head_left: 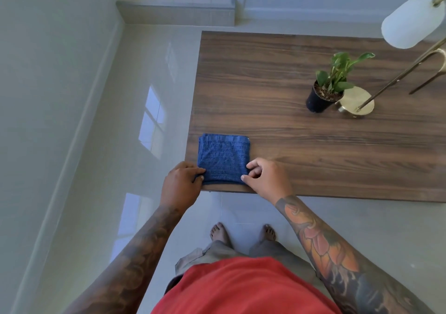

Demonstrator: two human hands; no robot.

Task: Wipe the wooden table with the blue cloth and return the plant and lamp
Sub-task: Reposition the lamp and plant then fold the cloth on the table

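A folded blue cloth (223,158) lies flat on the near left corner of the wooden table (289,145). My left hand (182,183) pinches the cloth's near left corner. My right hand (268,177) pinches its near right corner with thumb and fingers. A small green plant in a black pot (324,94) stands toward the table's right side. Right beside it is the lamp (357,102), with a round brass base, a slanted brass stem and a white shade at the upper right.
Glossy pale floor tiles (135,145) surround the table. A wall runs along the left, and a low tiled step (176,12) sits at the back. My bare feet stand just short of the table's near edge.
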